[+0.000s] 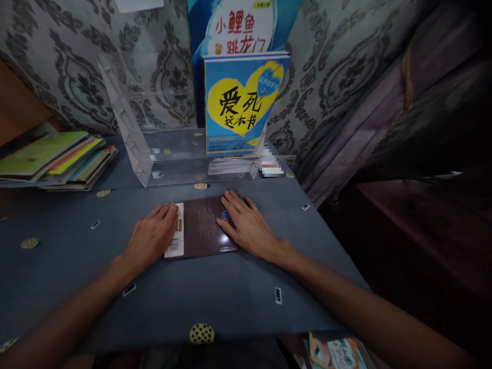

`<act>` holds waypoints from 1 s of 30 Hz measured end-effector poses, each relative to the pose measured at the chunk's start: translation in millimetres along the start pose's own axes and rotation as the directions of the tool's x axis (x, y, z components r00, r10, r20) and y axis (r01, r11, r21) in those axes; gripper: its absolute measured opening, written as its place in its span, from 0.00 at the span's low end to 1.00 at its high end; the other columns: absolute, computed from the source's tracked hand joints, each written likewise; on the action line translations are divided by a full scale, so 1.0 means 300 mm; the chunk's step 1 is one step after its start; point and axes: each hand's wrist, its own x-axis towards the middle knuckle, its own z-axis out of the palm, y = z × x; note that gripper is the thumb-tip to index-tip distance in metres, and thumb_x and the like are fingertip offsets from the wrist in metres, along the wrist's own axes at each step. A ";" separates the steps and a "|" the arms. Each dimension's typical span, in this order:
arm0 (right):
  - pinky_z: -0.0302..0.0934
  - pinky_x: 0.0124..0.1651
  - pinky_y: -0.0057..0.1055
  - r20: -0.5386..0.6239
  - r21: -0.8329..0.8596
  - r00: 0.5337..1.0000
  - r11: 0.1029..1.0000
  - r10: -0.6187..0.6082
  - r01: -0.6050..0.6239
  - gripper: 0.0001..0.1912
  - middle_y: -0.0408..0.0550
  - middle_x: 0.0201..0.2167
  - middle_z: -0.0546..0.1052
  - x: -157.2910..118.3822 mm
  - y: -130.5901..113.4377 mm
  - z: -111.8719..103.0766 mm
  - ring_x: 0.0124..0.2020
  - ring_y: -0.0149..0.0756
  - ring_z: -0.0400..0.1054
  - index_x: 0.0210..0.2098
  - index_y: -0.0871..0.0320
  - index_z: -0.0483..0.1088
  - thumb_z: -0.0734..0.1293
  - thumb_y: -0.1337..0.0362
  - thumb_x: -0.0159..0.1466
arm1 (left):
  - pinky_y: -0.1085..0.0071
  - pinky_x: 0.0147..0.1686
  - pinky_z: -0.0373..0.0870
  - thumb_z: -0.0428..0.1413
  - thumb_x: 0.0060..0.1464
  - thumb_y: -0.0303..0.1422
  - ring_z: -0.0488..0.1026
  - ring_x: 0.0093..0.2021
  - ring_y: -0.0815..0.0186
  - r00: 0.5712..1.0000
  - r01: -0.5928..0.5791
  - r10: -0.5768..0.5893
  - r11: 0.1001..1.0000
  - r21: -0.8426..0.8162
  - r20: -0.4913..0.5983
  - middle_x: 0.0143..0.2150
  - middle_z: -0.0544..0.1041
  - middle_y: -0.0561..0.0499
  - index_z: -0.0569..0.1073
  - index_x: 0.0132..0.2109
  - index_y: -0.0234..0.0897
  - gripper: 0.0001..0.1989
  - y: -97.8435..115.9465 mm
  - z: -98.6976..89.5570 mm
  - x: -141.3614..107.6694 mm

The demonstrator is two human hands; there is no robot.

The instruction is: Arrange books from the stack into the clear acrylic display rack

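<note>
A dark brown book (200,230) lies flat on the table, its back side with small text and a white barcode strip facing up. My left hand (156,230) is closed at the book's left edge, its fingers curled and pressed together over the white strip. Across the right part of the book rests my right hand (246,220), flat with the fingers stretched out and the thumb apart. It covers the book's right edge and part of a blue picture.
Behind the book stands a clear acrylic rack (134,148) holding a blue book with a yellow heart (240,107); a taller blue book (246,25) rises behind it. A stack of books (57,159) lies at left. More books (338,353) show below the table's front edge.
</note>
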 end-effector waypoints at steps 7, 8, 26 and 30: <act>0.44 0.71 0.63 0.031 -0.079 0.999 0.997 -0.022 0.024 0.29 0.64 0.69 0.61 -0.006 -0.018 -0.006 0.73 0.53 0.50 0.67 0.67 0.61 0.54 0.54 0.74 | 0.63 0.40 0.75 0.44 0.68 0.32 0.72 0.52 0.54 1.000 -0.020 0.020 1.000 -0.019 0.022 0.52 0.77 0.42 0.72 0.51 0.38 0.14 0.001 -0.004 0.006; 0.43 0.72 0.62 0.034 -0.087 0.999 0.995 -0.041 0.043 0.29 0.64 0.69 0.62 -0.011 -0.026 -0.007 0.73 0.52 0.50 0.67 0.67 0.61 0.55 0.54 0.74 | 0.63 0.40 0.74 0.44 0.68 0.32 0.72 0.51 0.54 1.000 -0.020 0.021 1.000 -0.015 0.022 0.51 0.77 0.42 0.72 0.51 0.38 0.14 0.001 -0.004 0.005; 0.41 0.75 0.53 0.094 -0.053 0.948 0.949 -0.304 0.310 0.31 0.58 0.71 0.59 -0.161 -0.159 0.018 0.74 0.46 0.47 0.69 0.61 0.58 0.58 0.50 0.73 | 0.58 0.48 0.74 0.46 0.69 0.42 0.71 0.57 0.50 0.997 -0.076 0.077 0.996 0.042 -0.009 0.60 0.74 0.39 0.72 0.56 0.36 0.19 0.016 -0.014 -0.026; 0.44 0.74 0.56 0.051 -0.031 0.948 0.948 -0.314 0.316 0.29 0.58 0.71 0.60 -0.191 -0.156 0.037 0.74 0.48 0.48 0.68 0.58 0.60 0.61 0.51 0.72 | 0.48 0.61 0.66 0.46 0.67 0.51 0.63 0.68 0.46 0.987 -0.158 0.155 0.986 -0.048 -0.050 0.68 0.66 0.35 0.67 0.64 0.33 0.30 -0.001 0.014 -0.073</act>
